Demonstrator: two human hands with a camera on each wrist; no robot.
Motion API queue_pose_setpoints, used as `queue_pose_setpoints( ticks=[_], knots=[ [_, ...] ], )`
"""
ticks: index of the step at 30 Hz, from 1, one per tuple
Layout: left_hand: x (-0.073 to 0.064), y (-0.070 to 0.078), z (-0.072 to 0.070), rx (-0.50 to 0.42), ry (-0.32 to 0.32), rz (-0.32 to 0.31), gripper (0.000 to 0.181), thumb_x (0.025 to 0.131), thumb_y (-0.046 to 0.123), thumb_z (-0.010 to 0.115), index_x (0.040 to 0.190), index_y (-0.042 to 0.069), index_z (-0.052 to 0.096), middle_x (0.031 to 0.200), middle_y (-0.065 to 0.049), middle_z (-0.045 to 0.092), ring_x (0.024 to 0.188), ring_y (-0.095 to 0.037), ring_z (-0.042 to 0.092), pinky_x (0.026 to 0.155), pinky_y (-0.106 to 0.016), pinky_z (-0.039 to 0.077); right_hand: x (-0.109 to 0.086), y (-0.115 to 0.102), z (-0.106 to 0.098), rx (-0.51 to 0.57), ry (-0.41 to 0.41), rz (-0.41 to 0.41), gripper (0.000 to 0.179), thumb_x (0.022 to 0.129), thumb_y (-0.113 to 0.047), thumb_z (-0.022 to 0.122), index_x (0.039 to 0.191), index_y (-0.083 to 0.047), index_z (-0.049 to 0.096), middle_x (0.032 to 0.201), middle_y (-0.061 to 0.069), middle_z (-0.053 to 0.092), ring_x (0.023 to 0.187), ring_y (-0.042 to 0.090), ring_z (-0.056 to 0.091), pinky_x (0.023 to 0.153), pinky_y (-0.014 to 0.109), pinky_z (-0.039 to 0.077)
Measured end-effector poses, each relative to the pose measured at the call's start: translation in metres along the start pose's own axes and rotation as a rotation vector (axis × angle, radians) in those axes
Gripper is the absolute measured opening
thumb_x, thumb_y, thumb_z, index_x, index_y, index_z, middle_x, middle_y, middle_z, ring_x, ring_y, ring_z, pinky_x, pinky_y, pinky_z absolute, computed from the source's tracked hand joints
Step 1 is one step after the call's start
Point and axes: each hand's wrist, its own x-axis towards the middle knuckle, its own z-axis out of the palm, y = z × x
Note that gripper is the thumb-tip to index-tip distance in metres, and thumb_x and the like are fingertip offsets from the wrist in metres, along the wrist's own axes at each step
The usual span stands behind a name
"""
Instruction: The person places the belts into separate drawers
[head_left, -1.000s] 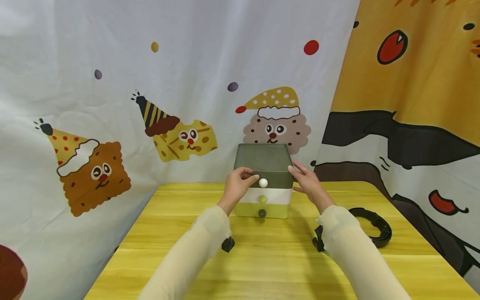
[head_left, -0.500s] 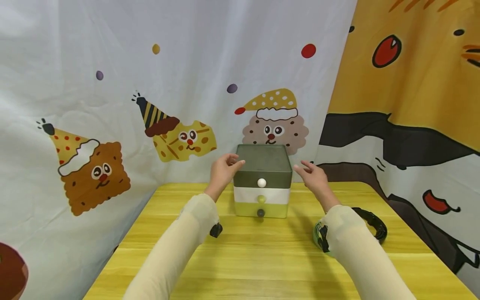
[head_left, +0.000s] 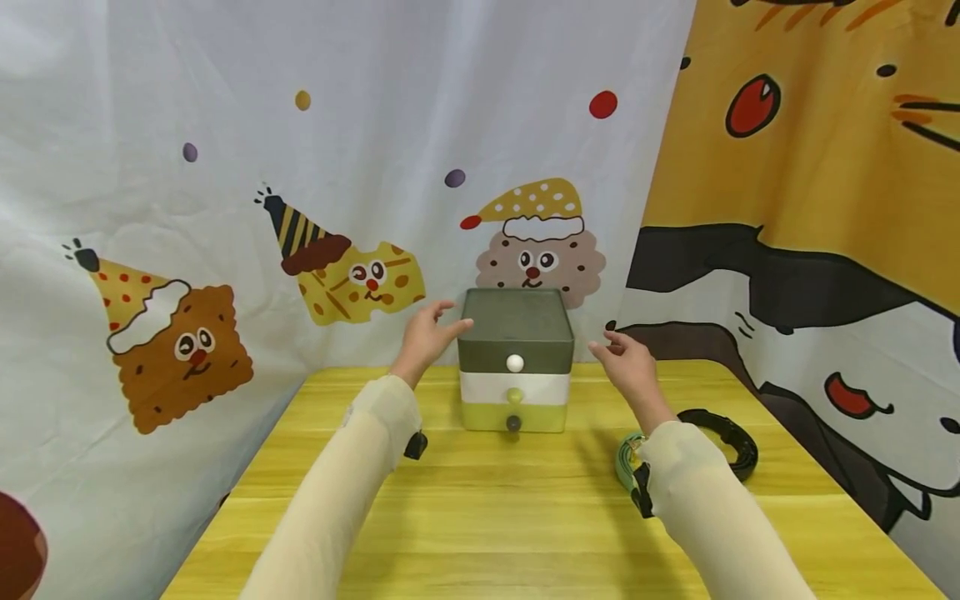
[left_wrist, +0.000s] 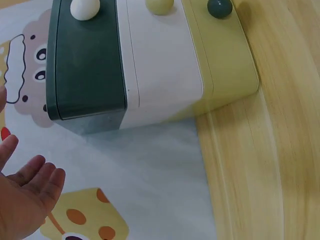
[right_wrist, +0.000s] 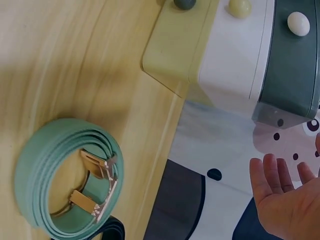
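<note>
Box [head_left: 517,315], three-tiered, upright on table [head_left: 480,517], between left hand [head_left: 425,342] and right hand [head_left: 632,369], touching neither. Fingers [right_wrist: 271,172] of both: parted, slightly bent, holding nothing. Advisable when handling: light, even pressure from both sides.

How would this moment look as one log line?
left hand: empty; right hand: empty; drawer box: closed, between hands; green belt: coiled on table

Box [head_left: 514,360], green belt [right_wrist: 30,172], black belt [head_left: 744,450] on table [head_left: 510,517].
</note>
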Motion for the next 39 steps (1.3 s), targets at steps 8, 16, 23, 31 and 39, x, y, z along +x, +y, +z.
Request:
queue_pose_setpoints(
  ticks=[8, 16, 23, 31, 39],
  knots=[
    [0.001, -0.004, -0.002, -0.005, -0.048, -0.031, 0.070, 0.092, 0.045, 0.070, 0.149, 0.015, 0.044, 0.153, -0.016, 0.039, 0.139, -0.033, 0.037, 0.107, -0.053, 0.039, -0.012, 0.000, 0.013, 0.012, 0.015, 0.015, 0.059, 0.101, -0.038, 0.058, 0.148, -0.006, 0.046, 0.138, 0.026, 0.053, 0.126, 0.041, 0.050, 0.100, 0.055, 0.044],
    [0.003, -0.009, 0.001, 0.001, -0.077, -0.051, 0.075, 0.092, 0.049, 0.069, 0.152, 0.016, 0.039, 0.154, -0.014, 0.038, 0.139, -0.033, 0.037, 0.107, -0.053, 0.039, -0.019, 0.005, 0.036, 0.023, 0.015, 0.040, 0.051, 0.100, -0.036, 0.061, 0.141, -0.006, 0.055, 0.132, 0.024, 0.059, 0.119, 0.040, 0.056, 0.094, 0.052, 0.048],
    [0.005, -0.010, 0.008, -0.016, -0.095, -0.064, 0.075, 0.092, 0.049, 0.069, 0.153, 0.016, 0.038, 0.153, -0.015, 0.038, 0.139, -0.033, 0.037, 0.107, -0.052, 0.039, -0.024, 0.013, 0.059, 0.043, 0.010, 0.046, 0.048, 0.099, -0.032, 0.063, 0.138, -0.005, 0.057, 0.129, 0.024, 0.060, 0.116, 0.038, 0.058, 0.092, 0.051, 0.050],
    [0.009, -0.014, 0.015, -0.027, -0.115, -0.077, 0.076, 0.092, 0.049, 0.067, 0.154, 0.016, 0.037, 0.154, -0.017, 0.037, 0.138, -0.035, 0.038, 0.107, -0.052, 0.040, -0.027, 0.015, 0.083, 0.060, -0.014, 0.072, 0.045, 0.098, -0.032, 0.065, 0.134, -0.007, 0.061, 0.126, 0.022, 0.063, 0.113, 0.037, 0.061, 0.089, 0.050, 0.051],
    [0.013, -0.017, 0.019, -0.028, -0.109, -0.094, 0.077, 0.092, 0.052, 0.066, 0.155, 0.018, 0.036, 0.153, -0.015, 0.039, 0.136, -0.034, 0.041, 0.106, -0.051, 0.041, -0.030, 0.016, 0.106, 0.067, 0.000, 0.050, 0.043, 0.095, -0.029, 0.068, 0.130, -0.005, 0.064, 0.120, 0.021, 0.067, 0.109, 0.035, 0.063, 0.088, 0.049, 0.052]
  ],
)
